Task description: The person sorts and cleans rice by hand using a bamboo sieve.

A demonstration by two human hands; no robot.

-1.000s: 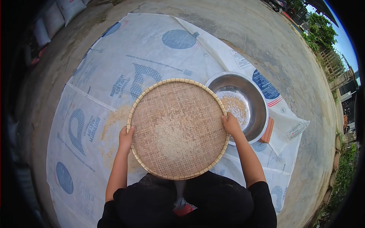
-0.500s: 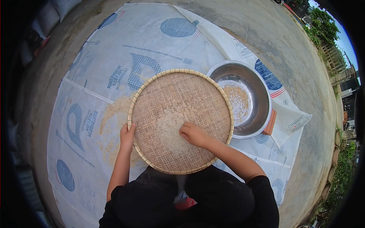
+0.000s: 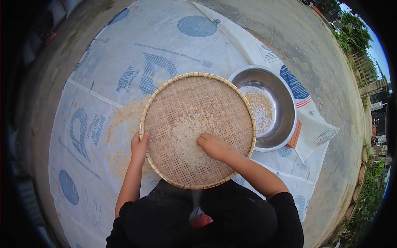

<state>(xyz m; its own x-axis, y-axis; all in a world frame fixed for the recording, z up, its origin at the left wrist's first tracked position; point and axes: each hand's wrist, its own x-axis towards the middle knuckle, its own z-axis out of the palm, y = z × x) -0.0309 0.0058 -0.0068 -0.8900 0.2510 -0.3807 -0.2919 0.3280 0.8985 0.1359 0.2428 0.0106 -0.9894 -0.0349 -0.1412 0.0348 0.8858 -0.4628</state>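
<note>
A round woven bamboo winnowing tray [image 3: 198, 95] with a pale bound rim rests over my lap. My left hand [image 3: 139, 144] grips its left rim, thumb on top and fingers beneath. Off-white rice grains [image 3: 186, 140] lie in a loose heap around the tray's middle. My right hand [image 3: 211, 145] is over the right side of that heap, thumb and fingers pinched together at the grains. What sits between those fingertips is too small to make out.
A steel basin [image 3: 285, 111] with yellowish grains [image 3: 259, 108] inside stands right of the tray, beside a reddish brick [image 3: 294, 134]. Husk-coloured bits [image 3: 124, 124] are scattered on the printed white sheet [image 3: 103, 82] to the left. Concrete ground [image 3: 322, 62] surrounds the sheet.
The view has shifted slightly. Both hands keep almost the same places, the left on the rim and the right pinched at the rice heap.
</note>
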